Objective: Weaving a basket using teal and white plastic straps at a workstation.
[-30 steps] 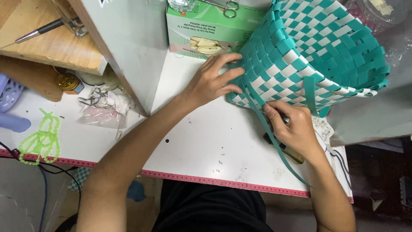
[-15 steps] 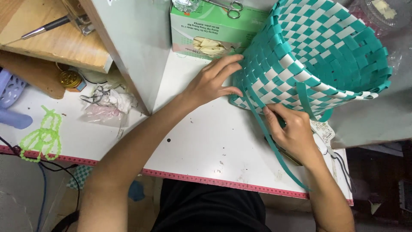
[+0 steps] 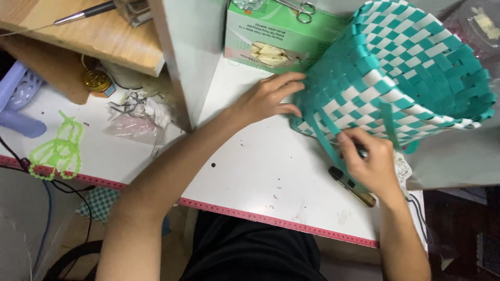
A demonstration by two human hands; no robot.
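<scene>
teal-and-white woven basket lies on its side at far right of white table, base toward person; left hand pressed flat on basket's base edge, fingers spread; right hand below basket, fingertips pinched on loose teal strip trailing from weave; dark marker on table just beside right hand; green box behind basket, scissors on top

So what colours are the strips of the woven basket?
Teal and white, woven in a check; the woven basket shows in the head view.
</scene>
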